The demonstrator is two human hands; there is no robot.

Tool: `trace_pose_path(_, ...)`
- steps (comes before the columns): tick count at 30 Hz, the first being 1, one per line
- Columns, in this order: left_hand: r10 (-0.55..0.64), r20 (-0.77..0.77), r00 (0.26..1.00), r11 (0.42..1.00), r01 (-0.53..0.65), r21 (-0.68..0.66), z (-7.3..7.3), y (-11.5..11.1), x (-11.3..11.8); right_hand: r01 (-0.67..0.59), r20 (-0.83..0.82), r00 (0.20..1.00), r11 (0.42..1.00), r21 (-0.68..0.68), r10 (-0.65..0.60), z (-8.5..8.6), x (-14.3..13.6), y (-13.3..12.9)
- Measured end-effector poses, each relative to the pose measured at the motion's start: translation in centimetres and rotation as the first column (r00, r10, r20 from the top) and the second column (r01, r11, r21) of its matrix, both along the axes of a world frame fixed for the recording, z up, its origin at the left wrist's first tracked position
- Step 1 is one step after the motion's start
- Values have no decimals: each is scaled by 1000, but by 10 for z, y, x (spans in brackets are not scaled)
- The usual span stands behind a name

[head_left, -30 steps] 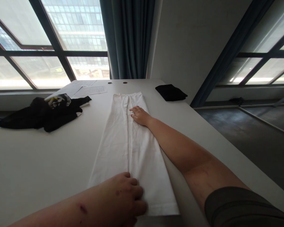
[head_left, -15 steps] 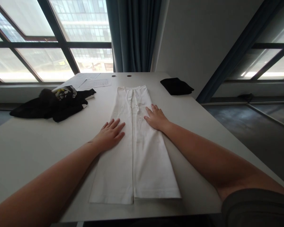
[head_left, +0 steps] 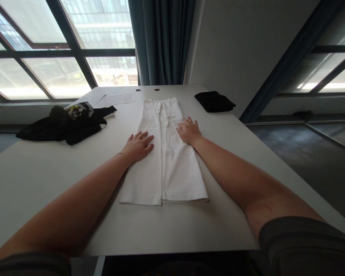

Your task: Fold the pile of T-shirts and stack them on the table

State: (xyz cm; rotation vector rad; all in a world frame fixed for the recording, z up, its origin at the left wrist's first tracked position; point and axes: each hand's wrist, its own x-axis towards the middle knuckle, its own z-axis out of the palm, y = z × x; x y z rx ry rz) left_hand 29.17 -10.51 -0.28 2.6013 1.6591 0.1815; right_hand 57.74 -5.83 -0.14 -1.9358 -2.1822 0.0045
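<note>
White trousers (head_left: pixel 178 176) lie flat on the white table, with the waistband at the far end and both leg hems toward me. The two legs are side by side, with a thin gap between them. My left hand (head_left: pixel 139 146) rests palm down on the left leg, its fingers spread. On the right leg, a little farther up, my right hand (head_left: pixel 189 131) also lies flat with its fingers apart. Neither hand grips the cloth. Some wrinkles show near the fly.
A crumpled black garment with a print (head_left: pixel 66 122) lies on the left of the table (head_left: pixel 166 234). Folded black cloth (head_left: pixel 214 101) sits at the far right. Printed paper sheets (head_left: pixel 116 99) lie at the back left, before the windows and a blue curtain (head_left: pixel 162 42).
The trousers have slid away from me, so more table shows in front of the hems. Both hands have moved forward with them, still flat on the legs.
</note>
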Motion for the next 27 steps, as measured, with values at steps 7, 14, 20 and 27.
trace_pose_path(7, -534, 82, 841, 845, 533, 33, 27, -84, -16, -742, -107, 669, 668, -51, 735, 9, -10, -138)
trace_pose_path(14, -687, 11, 726, 717, 681, -148, 43, -153, -9, -893, -121, 430, 441, 86, 895, 19, -12, -211)
trace_pose_path(20, -640, -71, 765, 769, 636, -71, 37, -155, 0, -800, -8, 595, 593, 95, 804, 14, -33, -212)
trace_pose_path(27, -597, 3, 802, 801, 596, 57, 40, -154, -5, -810, 53, 564, 540, 229, 824, 16, -38, -222)
